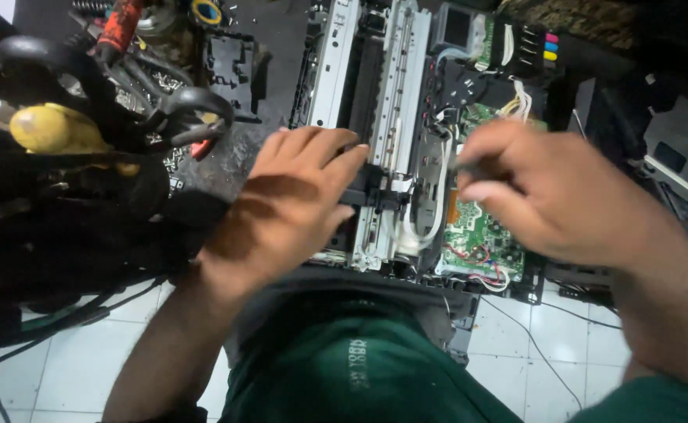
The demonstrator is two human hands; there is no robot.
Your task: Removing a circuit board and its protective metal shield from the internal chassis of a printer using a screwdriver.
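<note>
An opened printer [391, 70] lies in front of me with its cover off, showing metal rails, a white flat cable and a green circuit board [481, 231]. My left hand [293, 200] rests on the printer's left side, fingers on a small black part [375, 192] clamped across the metal rail. My right hand [544, 192] hovers over the circuit board with fingers curled around a thin dark tool whose tip points left; it is blurred, so its kind is unclear.
A heap of hand tools [117, 102] with black, yellow and red handles lies on the left. Ink tubes with coloured caps [549, 47] sit at the printer's far right. Black cables [532, 337] run over the white tiled floor below. A dark panel [673, 157] lies to the right.
</note>
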